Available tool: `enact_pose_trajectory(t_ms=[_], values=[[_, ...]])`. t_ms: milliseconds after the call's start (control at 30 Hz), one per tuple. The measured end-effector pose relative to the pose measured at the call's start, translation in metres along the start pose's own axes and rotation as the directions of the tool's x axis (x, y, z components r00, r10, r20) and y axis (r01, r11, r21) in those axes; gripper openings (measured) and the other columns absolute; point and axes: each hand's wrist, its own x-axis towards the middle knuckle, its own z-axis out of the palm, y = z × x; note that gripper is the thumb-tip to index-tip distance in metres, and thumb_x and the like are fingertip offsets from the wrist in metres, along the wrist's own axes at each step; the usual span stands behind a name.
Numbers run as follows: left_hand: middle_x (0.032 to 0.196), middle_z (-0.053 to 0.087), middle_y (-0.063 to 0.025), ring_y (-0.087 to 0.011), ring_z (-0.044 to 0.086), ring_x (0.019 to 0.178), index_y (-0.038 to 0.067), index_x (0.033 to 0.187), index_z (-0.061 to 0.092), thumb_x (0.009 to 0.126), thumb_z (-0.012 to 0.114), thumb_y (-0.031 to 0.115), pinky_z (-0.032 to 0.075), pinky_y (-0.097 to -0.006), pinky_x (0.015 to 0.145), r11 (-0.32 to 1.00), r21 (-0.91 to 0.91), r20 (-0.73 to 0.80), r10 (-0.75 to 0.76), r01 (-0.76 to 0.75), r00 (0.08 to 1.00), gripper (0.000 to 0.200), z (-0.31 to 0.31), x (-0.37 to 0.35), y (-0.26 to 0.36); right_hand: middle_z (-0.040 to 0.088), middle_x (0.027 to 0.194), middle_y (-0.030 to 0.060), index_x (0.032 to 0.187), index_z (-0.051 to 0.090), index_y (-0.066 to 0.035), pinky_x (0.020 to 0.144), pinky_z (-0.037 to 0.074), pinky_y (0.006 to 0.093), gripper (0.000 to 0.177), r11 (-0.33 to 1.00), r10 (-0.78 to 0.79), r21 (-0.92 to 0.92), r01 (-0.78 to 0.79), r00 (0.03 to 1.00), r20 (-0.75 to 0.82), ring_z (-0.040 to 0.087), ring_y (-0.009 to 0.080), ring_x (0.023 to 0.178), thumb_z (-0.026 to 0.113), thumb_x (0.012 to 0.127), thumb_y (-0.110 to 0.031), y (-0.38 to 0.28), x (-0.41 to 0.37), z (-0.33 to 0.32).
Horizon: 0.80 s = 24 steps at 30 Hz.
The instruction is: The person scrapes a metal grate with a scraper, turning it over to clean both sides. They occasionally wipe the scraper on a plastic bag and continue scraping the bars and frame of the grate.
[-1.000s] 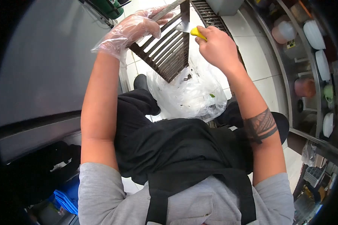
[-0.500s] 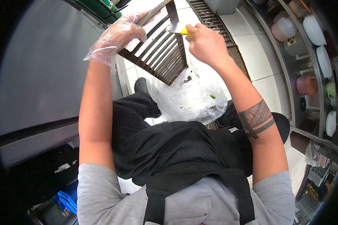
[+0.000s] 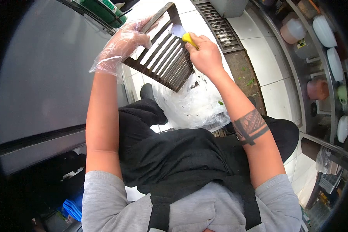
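My left hand (image 3: 129, 40), in a clear plastic glove, grips the left edge of a dark slatted metal grate (image 3: 164, 58). The grate is tilted, its lower corner over a clear plastic bag (image 3: 193, 104) on the floor that bears dark bits of debris. My right hand (image 3: 205, 52), bare, is closed round the yellow handle of a scraper (image 3: 190, 40). The scraper's blade lies against the upper slats of the grate.
An open floor channel (image 3: 245, 73) with dirt and leaf bits runs at right, with another grate (image 3: 218, 27) over its far part. Shelves with containers (image 3: 319, 89) stand far right. A grey panel (image 3: 58, 73) fills the left.
My right hand and the scraper have moved slightly left and down along the grate. The grate has shifted a little, and more of the floor channel shows.
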Motion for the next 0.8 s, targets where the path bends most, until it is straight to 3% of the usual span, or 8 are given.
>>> enact_pose_trajectory(t_ms=[133,200,333,500,600,667,733,800], values=[[0.135,0.066,-0.0110,-0.0192,0.063,0.121,0.000,0.153,0.056,0.065,0.068,0.002,0.042,-0.0290,0.114,0.998,0.055,0.016,-0.043,0.042,0.999,0.089,0.001,-0.006,0.011,0.075,0.102,0.0184,0.111,0.078,-0.006,0.085,0.059,0.0499,0.030,0.970,-0.064,-0.228,0.084,0.993,0.096,0.073,0.0405,0.098,0.063,0.092,-0.025,-0.035,0.005,-0.038],[0.110,0.069,-0.0101,-0.0221,0.061,0.105,0.014,0.149,0.064,0.070,0.072,0.024,0.045,-0.0319,0.102,1.000,0.008,-0.013,0.022,-0.022,1.000,0.079,0.005,-0.006,0.000,0.076,0.099,0.0204,0.105,0.078,-0.005,0.084,0.060,0.0500,0.029,0.954,-0.060,-0.282,0.097,0.989,0.139,0.074,0.0409,0.095,0.064,0.088,-0.024,-0.045,0.013,-0.051],[0.109,0.069,-0.0090,-0.0198,0.060,0.104,0.014,0.149,0.064,0.071,0.072,0.024,0.045,-0.0303,0.100,1.000,0.002,0.040,0.023,-0.023,0.999,0.078,0.006,-0.004,0.004,0.078,0.097,0.0227,0.095,0.080,-0.002,0.085,0.061,0.0480,0.027,0.890,0.001,-0.440,0.120,0.964,0.265,0.077,0.0397,0.093,0.065,0.081,-0.021,-0.082,0.022,-0.078],[0.102,0.066,-0.0047,-0.0170,0.058,0.098,0.012,0.148,0.064,0.072,0.071,0.022,0.044,-0.0280,0.096,0.995,-0.069,0.074,0.079,-0.074,0.994,0.077,0.010,-0.005,0.007,0.078,0.101,0.0227,0.099,0.080,-0.002,0.087,0.062,0.0473,0.029,0.892,0.079,-0.444,0.084,0.939,0.335,0.077,0.0388,0.096,0.066,0.081,-0.020,-0.099,0.028,-0.092],[0.100,0.065,-0.0045,-0.0177,0.057,0.096,0.012,0.147,0.064,0.071,0.071,0.021,0.045,-0.0283,0.094,0.998,0.035,0.052,0.042,-0.043,0.998,0.077,0.006,-0.008,0.013,0.079,0.100,0.0217,0.100,0.080,-0.003,0.087,0.061,0.0472,0.029,0.873,0.024,-0.472,0.128,0.953,0.302,0.077,0.0392,0.096,0.065,0.082,-0.020,-0.080,0.018,-0.075],[0.100,0.065,-0.0058,-0.0177,0.057,0.096,0.012,0.147,0.065,0.070,0.070,0.020,0.045,-0.0283,0.093,0.997,-0.027,0.087,0.077,-0.075,0.993,0.077,0.001,0.000,0.004,0.077,0.101,0.0224,0.103,0.076,-0.002,0.087,0.059,0.0503,0.025,0.919,-0.003,-0.383,0.091,0.974,0.226,0.074,0.0413,0.096,0.065,0.088,-0.019,-0.061,0.016,-0.060],[0.116,0.069,-0.0039,-0.0138,0.061,0.104,0.006,0.148,0.064,0.069,0.068,0.009,0.043,-0.0239,0.104,0.997,0.030,0.042,0.065,-0.066,0.997,0.079,-0.006,0.002,0.002,0.075,0.104,0.0185,0.110,0.075,-0.006,0.086,0.058,0.0513,0.025,0.909,-0.005,-0.407,0.095,0.976,0.216,0.073,0.0404,0.096,0.064,0.092,-0.020,-0.044,0.019,-0.047],[0.117,0.069,-0.0046,-0.0142,0.061,0.106,0.007,0.148,0.064,0.068,0.070,0.012,0.042,-0.0249,0.105,0.998,0.031,0.039,0.049,-0.050,0.998,0.081,-0.006,-0.004,0.009,0.072,0.107,0.0130,0.122,0.073,-0.012,0.084,0.058,0.0503,0.030,0.896,-0.082,-0.420,0.144,0.983,0.162,0.072,0.0373,0.097,0.065,0.095,-0.023,-0.034,0.017,-0.039]])
